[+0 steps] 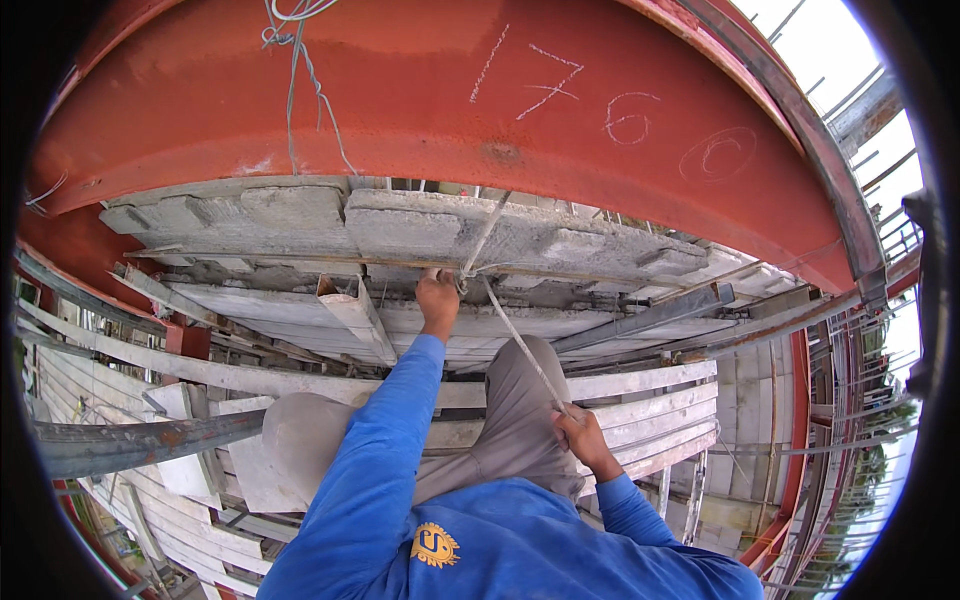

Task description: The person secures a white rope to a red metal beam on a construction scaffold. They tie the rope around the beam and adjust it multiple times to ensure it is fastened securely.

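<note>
My left hand (437,297) reaches forward in a blue sleeve and grips a thin metal rod (300,258) where a twisted wire (515,340) crosses it, against stacked grey concrete slabs (300,215). My right hand (578,432) is drawn back near my knee and is closed on the other end of that wire, which runs taut up to the left hand. My grey-trousered knees (520,400) sit just under both hands.
A large red steel beam (420,110) with chalk marks curves overhead. Loose wire (300,60) dangles from it. White planks (650,400) form the platform below. A grey metal channel (130,440) lies at left, red steel posts and rebar at right.
</note>
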{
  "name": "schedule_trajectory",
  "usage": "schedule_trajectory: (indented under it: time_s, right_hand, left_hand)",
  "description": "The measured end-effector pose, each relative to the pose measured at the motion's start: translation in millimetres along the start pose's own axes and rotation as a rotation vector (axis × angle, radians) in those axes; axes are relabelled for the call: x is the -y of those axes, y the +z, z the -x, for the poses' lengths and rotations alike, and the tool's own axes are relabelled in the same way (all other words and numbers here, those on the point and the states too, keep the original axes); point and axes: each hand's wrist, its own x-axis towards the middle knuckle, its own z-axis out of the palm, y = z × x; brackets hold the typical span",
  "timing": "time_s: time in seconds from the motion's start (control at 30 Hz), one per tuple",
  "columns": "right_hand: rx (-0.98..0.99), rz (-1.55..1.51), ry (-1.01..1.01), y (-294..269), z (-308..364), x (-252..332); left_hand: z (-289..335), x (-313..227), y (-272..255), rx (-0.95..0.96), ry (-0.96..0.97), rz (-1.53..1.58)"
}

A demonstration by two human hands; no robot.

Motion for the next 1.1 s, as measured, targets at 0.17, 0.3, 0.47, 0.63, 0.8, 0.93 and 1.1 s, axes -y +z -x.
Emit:
schedule_trajectory:
  time_s: [0.17, 0.3, 0.47, 0.63, 0.8, 0.93, 1.1]
  right_hand:
    - [0.063, -0.005, 0.044, -9.0, -5.3, 9.9]
    - [0.092, 0.001, 0.005, -11.2, -13.7, 12.5]
    - [0.105, 0.053, 0.007, -12.6, -22.3, 28.4]
    - [0.097, 0.096, -0.005, -14.5, -35.0, 27.3]
    - [-0.005, 0.565, -0.247, -29.1, -45.3, 27.0]
    - [-0.047, 0.641, -0.271, -32.4, -32.4, 52.7]
    - [0.0, 0.549, -0.174, -36.3, -15.9, 67.0]
  left_hand:
    - [33.3, -5.0, -13.0, 0.006, 0.096, -0.357]
    - [20.3, -15.9, -21.5, 0.224, -0.042, -0.215]
    - [16.2, -32.6, -32.0, 0.281, -0.008, -0.36]
    - [-8.8, -14.0, -49.5, 0.44, 0.062, -0.393]
    - [-27.7, -40.4, -54.4, 0.707, -0.149, -0.344]
    - [-29.3, -44.5, -59.1, 0.744, -0.175, -0.33]
    - [-33.9, -65.2, -63.1, 0.841, -0.126, -0.396]
